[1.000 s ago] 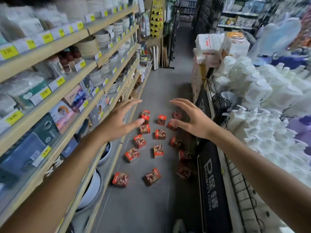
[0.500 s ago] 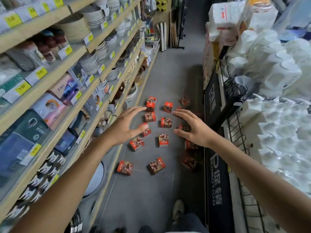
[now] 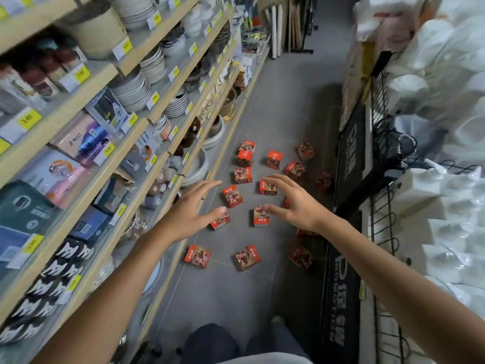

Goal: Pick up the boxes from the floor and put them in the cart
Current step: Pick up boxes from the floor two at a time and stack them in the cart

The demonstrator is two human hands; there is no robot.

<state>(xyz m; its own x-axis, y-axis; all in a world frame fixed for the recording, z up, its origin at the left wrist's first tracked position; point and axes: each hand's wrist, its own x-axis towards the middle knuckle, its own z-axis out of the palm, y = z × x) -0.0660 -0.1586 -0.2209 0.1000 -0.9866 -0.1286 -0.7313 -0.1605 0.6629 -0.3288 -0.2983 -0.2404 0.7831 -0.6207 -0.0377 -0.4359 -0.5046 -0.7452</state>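
Observation:
Several small red boxes with printed lids lie scattered on the grey floor of a shop aisle; one box (image 3: 232, 196) sits between my hands, another (image 3: 260, 216) just under my right thumb. My left hand (image 3: 193, 212) is stretched out above the boxes with spread fingers, holding nothing. My right hand (image 3: 298, 203) reaches out beside it, fingers apart, also holding nothing. Both hands hover above the floor, apart from the boxes. A black wire cart (image 3: 380, 158) holding white packs stands on the right.
Wooden shelves (image 3: 126, 132) with plates, bowls and yellow price tags line the left side. A black promotion sign (image 3: 341, 298) hangs on the cart's side at the right. My knees (image 3: 210, 342) show at the bottom. Bare grey floor (image 3: 225, 295) lies in front of me.
The view has dropped and moved closer to the floor. Both hands have come lower towards the boxes, still spread and holding nothing. My knees have come into view.

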